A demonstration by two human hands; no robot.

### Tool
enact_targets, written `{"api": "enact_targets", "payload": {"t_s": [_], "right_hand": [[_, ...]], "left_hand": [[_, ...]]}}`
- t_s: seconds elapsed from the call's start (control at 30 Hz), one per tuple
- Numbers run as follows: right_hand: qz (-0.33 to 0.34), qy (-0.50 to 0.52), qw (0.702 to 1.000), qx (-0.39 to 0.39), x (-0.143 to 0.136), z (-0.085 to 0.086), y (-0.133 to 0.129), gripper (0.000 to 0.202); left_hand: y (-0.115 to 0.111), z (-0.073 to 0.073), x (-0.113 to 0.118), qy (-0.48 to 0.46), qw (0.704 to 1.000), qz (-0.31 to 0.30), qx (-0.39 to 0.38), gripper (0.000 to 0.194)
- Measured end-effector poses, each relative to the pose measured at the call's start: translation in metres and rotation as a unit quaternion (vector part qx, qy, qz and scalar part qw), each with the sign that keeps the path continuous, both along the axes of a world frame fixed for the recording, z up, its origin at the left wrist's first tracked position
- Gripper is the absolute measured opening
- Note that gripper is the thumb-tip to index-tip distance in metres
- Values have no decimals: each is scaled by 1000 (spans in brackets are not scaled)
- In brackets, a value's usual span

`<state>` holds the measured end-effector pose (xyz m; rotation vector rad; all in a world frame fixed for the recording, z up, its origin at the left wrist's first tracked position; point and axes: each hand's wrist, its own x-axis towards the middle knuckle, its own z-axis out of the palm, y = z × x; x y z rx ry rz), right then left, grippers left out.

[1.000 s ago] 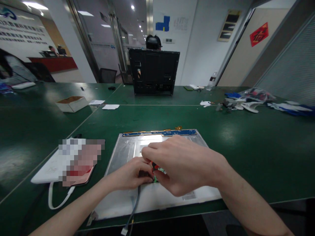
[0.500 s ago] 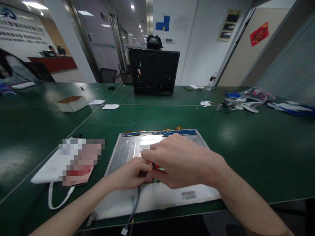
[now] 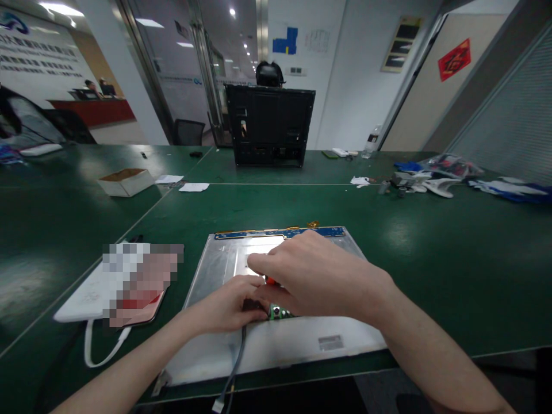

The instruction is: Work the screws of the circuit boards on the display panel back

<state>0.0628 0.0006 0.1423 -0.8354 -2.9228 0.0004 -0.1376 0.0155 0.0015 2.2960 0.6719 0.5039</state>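
Observation:
A flat metal panel (image 3: 319, 339) lies on the green table, with a blue circuit strip (image 3: 245, 234) along its far edge. Over its middle, my right hand (image 3: 310, 273) is closed round a small orange-red object (image 3: 271, 280), mostly hidden by the fingers. My left hand (image 3: 241, 302) touches the near left of the right hand, its fingers pinched on something hidden. Just below the right hand shows part of a green circuit board (image 3: 278, 312). A dark cable (image 3: 238, 356) runs from under my left hand over the panel's near edge to a white plug (image 3: 218, 405).
At the left lie a white device (image 3: 81, 299) with a white cable and a pinkish phone (image 3: 150, 307), partly blurred out. Farther back are an open box (image 3: 127, 183), a black monitor frame (image 3: 271, 126), a bottle (image 3: 371, 144) and a clutter of bags (image 3: 452, 167).
My right hand's thumb side has lifted slightly and its fingers have shifted, uncovering more of the green board. My left hand has barely moved.

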Motion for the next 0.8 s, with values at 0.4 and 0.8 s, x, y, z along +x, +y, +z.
{"api": "enact_targets", "payload": {"t_s": [0.4,0.8], "right_hand": [[34,3,999,-34,2,1,-2,10],[13,6,1000,-13,1,-2,-2,11]], "left_hand": [[0,4,1,-11,1000,-21,6,12],[0,2,0,-13,1000,-13,18,12]]}}
